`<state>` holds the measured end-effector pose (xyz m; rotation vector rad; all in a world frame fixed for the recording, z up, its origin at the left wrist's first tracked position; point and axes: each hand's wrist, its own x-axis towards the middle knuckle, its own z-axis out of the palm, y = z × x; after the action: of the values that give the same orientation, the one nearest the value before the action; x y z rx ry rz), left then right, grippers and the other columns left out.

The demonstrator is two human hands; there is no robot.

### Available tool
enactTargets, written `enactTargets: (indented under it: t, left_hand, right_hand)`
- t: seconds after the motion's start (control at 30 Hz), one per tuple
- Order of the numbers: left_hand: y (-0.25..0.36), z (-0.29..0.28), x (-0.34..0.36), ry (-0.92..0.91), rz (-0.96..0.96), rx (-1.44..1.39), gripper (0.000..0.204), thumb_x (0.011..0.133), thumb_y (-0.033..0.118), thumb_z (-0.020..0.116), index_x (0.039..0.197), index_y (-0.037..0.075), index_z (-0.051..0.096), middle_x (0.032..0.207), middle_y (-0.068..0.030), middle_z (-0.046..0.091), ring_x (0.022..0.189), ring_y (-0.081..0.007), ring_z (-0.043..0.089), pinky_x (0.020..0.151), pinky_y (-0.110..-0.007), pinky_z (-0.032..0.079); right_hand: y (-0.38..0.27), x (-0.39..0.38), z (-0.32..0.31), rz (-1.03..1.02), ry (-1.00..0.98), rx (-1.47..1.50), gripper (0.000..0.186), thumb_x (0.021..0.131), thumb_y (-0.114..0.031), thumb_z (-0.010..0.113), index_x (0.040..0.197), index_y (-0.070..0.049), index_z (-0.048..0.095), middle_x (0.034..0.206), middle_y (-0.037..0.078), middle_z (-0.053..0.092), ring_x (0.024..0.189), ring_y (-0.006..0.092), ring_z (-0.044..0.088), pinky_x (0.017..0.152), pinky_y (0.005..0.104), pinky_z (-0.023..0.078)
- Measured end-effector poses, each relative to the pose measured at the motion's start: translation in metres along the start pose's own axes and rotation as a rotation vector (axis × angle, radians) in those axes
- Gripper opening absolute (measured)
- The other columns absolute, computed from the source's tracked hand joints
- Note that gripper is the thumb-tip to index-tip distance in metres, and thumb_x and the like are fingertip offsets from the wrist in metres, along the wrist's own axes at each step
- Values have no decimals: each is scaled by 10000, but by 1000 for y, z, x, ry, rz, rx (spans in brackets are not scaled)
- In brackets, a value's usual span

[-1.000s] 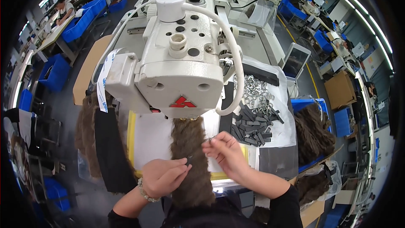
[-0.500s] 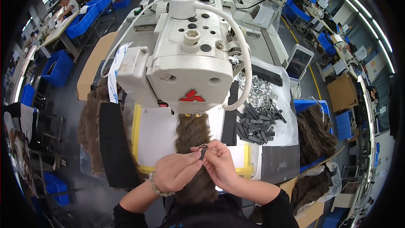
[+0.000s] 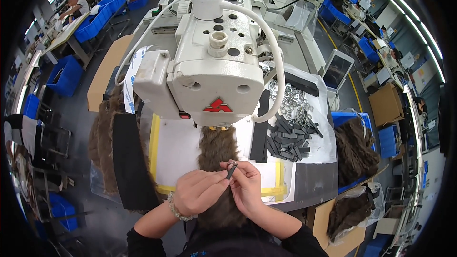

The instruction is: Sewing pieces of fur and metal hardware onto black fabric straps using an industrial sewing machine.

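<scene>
Both of my hands meet in front of the white sewing machine (image 3: 209, 78), above a strip of brown fur (image 3: 216, 150). My left hand (image 3: 196, 190) pinches the lower end of a short black strap tab (image 3: 231, 172). At the tab's upper end, the fingers of my right hand (image 3: 246, 185) close round a small metal ring (image 3: 232, 163), partly hidden by the fingertips. The fur strip runs from under the machine head, beneath my hands, toward my body.
Right of the machine lie a heap of metal rings (image 3: 291, 100) and a pile of black tabs (image 3: 290, 140). Brown fur pieces (image 3: 102, 147) and a black panel (image 3: 128, 162) hang at the left. A blue bin (image 3: 352, 119) holding fur stands at the right.
My right hand has shifted slightly left and down, and its fingers have closed further over the ring. The tab is tilted more to the right. My left hand stays nearly in place.
</scene>
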<state>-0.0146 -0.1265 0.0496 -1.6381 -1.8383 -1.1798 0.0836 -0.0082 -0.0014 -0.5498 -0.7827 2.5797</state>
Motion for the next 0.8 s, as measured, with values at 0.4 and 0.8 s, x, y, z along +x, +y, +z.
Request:
enactTargets:
  t: [0.4,0.8]
  left_hand:
    - [-1,-4,-1,-60,-49,42,217,635,0,781,807,32,652,828,-89,689,660,-212,658,562,-298,520]
    - [0,5,0,-100,168,317,154,694,81,660,834,20,673,864,-108,691,750,-184,672,606,-252,473]
  right_hand:
    - [6,-4,5,-33,-77,43,302,938,2,551,1235,54,561,1158,210,634,990,197,652,805,296,559]
    - [9,-4,12,-23,91,51,328,952,-3,532,1276,45,534,1079,113,652,945,136,636,822,242,533]
